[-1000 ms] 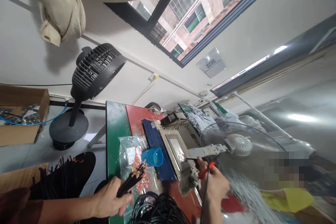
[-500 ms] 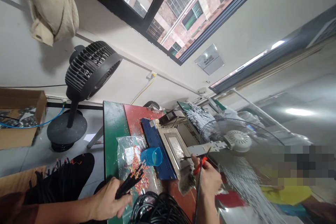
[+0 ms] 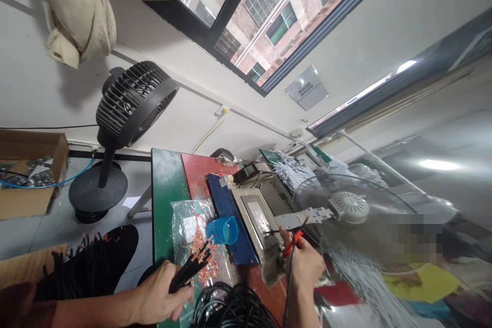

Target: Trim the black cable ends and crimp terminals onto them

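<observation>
At the green-and-red bench (image 3: 165,189), seen remotely through the head view, I recorded both hands occupied. The left hand (image 3: 163,292) was closed around a bundle of black cables (image 3: 186,274), near a clear bag (image 3: 179,210) strewn with coloured scraps (image 3: 200,230) and a blue cup (image 3: 221,230). The bundle's long axis ran slantwise, its coloured ends (image 3: 205,251) pointing forward and to the right. The right hand (image 3: 305,266) was curled closed on a red-handled tool (image 3: 287,251), type not established, with a single black cable (image 3: 290,282) alongside. That cable ran down toward the camera; a thin dark end (image 3: 272,231), which I took for its tip, pointed left by the bright metal tray (image 3: 259,215) of the beige unit (image 3: 249,195). Contact could not be confirmed. I judged the step in hand to be presenting one end to the tray. The next move, in my assessment, called for a steady grip and a level tip.
</observation>
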`<action>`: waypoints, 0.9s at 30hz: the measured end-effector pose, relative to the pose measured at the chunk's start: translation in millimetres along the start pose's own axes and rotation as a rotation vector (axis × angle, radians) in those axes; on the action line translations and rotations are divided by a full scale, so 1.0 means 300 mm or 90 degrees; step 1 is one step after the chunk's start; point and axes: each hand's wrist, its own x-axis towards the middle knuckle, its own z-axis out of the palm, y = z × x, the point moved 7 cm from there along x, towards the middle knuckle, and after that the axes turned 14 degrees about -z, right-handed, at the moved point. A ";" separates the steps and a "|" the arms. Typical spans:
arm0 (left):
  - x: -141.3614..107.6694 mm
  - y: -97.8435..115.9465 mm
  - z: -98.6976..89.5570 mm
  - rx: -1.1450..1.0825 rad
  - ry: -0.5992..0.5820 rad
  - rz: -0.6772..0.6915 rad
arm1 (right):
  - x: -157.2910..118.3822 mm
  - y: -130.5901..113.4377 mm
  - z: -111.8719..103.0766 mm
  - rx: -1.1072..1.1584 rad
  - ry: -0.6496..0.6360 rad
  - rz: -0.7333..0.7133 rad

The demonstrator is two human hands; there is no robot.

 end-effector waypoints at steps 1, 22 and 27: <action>0.000 0.000 0.001 0.002 -0.001 0.002 | -0.001 0.003 0.003 0.003 -0.005 0.003; -0.005 0.013 -0.005 0.022 -0.004 -0.003 | -0.013 -0.011 -0.009 0.011 -0.012 0.024; -0.004 0.009 -0.003 0.016 -0.010 0.002 | -0.015 -0.017 -0.010 0.009 0.002 0.014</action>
